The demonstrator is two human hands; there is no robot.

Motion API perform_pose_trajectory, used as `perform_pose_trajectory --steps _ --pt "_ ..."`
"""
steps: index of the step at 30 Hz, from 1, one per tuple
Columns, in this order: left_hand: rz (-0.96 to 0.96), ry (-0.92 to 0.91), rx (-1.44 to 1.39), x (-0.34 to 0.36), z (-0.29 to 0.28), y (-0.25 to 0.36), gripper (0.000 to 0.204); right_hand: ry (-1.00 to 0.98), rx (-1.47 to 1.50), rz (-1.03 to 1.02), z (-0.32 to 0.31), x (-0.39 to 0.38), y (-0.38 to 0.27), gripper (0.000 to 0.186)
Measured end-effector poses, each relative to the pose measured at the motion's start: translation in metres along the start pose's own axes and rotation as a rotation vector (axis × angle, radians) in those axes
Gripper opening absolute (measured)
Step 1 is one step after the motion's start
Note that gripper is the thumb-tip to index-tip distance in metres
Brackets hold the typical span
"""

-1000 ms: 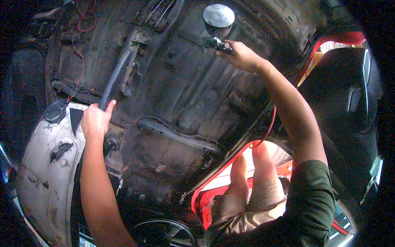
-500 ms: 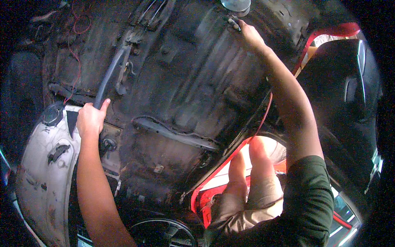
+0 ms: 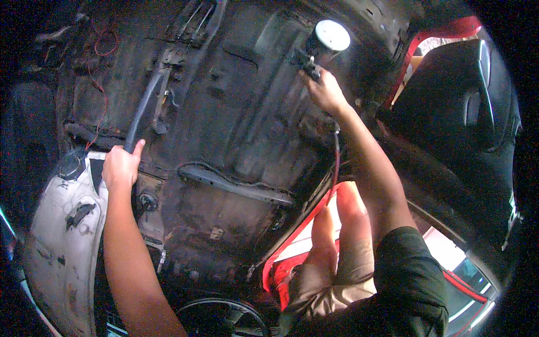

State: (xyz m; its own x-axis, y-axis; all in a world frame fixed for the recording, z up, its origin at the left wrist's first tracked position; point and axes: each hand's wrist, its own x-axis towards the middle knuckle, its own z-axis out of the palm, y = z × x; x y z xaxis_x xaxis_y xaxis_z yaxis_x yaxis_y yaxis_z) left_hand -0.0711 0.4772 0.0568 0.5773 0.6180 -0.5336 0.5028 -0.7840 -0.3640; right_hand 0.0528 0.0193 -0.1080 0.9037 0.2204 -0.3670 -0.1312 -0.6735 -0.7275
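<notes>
My left hand [image 3: 120, 167] is closed around the lower end of a long dark grey handbrake lever [image 3: 146, 106], thumb lying along it. The lever rises from a bracket on the bare car floor [image 3: 236, 123]. In my right hand [image 3: 327, 94] is a spray gun [image 3: 310, 66], fingers wrapped about its handle. A round cup [image 3: 332, 35] with a white top sits on the gun, above the floor's far right part. A reddish hose [image 3: 337, 163] with a metal fitting hangs below my right wrist. The gun's nozzle is hard to make out.
A white panel with dark openings [image 3: 62, 236] stands at left. The steering wheel [image 3: 224, 306] is at the bottom. A raised cross bar [image 3: 236, 185] spans the floor. Thin red wire [image 3: 101, 84] runs at left. On the right is a black door panel [image 3: 460, 106] and a red door sill [image 3: 297, 238].
My right hand has come nearer and slightly left with the spray gun, bringing its cup fully into view. The hose shifted left with it. My left hand stays on the lever.
</notes>
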Motion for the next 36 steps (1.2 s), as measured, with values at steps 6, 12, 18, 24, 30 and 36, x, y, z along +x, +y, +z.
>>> perform_pose_trajectory --steps 6,12,18,24,30,36 --pt "-0.01 0.046 0.031 -0.004 -0.001 0.005 0.065 0.161 0.046 0.18 -0.012 0.033 -0.011 0.045" --pt "0.024 0.083 0.012 -0.005 -0.002 0.005 0.064 0.229 0.045 0.229 -0.029 0.04 0.03 0.055" --pt "0.037 0.16 0.032 -0.007 0.001 0.004 0.066 0.309 -0.004 0.307 -0.052 0.024 0.081 0.05" --pt "-0.016 -0.029 0.045 -0.002 -0.002 0.006 0.074 0.28 -0.138 0.494 -0.089 0.001 0.115 0.047" --pt "0.032 0.069 0.087 -0.002 0.001 0.006 0.073 0.291 -0.341 0.578 -0.115 -0.031 0.121 0.064" --pt "0.045 0.052 0.064 -0.002 0.003 0.004 0.072 0.211 -0.396 0.465 -0.102 -0.029 0.131 0.058"
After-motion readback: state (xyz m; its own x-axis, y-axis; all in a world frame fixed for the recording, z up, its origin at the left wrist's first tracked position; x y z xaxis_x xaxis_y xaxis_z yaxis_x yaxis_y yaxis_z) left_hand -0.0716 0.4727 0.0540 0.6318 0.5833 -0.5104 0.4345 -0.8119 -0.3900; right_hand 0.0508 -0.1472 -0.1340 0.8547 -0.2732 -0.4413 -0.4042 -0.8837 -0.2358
